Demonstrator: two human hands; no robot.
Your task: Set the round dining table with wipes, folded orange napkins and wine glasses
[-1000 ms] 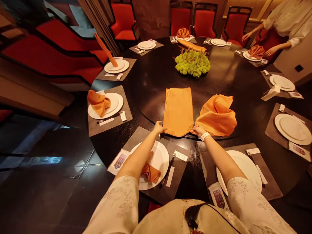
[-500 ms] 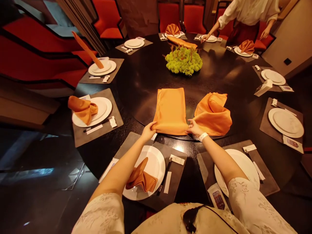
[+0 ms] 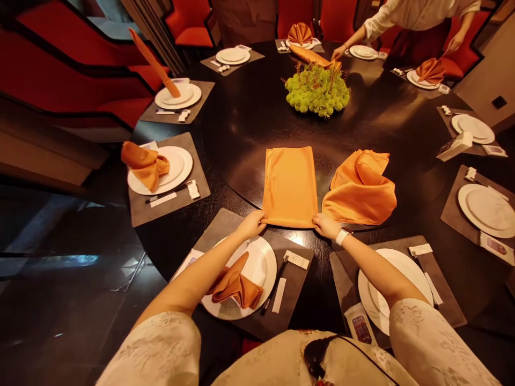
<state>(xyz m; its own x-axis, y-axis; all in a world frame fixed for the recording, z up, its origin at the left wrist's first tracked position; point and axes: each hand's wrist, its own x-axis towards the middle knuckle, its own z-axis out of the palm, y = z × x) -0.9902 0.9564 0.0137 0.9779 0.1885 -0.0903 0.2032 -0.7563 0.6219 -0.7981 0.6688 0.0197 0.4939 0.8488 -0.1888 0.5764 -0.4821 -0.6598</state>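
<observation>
A flat, folded orange napkin (image 3: 289,185) lies near the front of the dark round table. My left hand (image 3: 253,223) pinches its near left corner, and my right hand (image 3: 326,225) pinches the near right corner. Just right of it a crumpled orange napkin (image 3: 360,187) rests in a loose heap, apart from my fingers. Below my left forearm, a white plate (image 3: 263,257) carries a folded napkin (image 3: 237,287). Another white plate (image 3: 372,273) is partly covered by my right forearm.
Green floral centrepiece (image 3: 317,91) stands mid-table, with a long orange cloth (image 3: 309,55) behind it. A co-worker's hand (image 3: 339,52) touches that cloth's end. Place settings ring the edge; one plate bears a tall napkin (image 3: 155,61). A white folded card (image 3: 454,146) stands at right.
The folded napkin's near edge now lies flatter and straighter between my pinching hands. The co-worker's hand has moved from a plate to the long orange cloth. My view has shifted slightly.
</observation>
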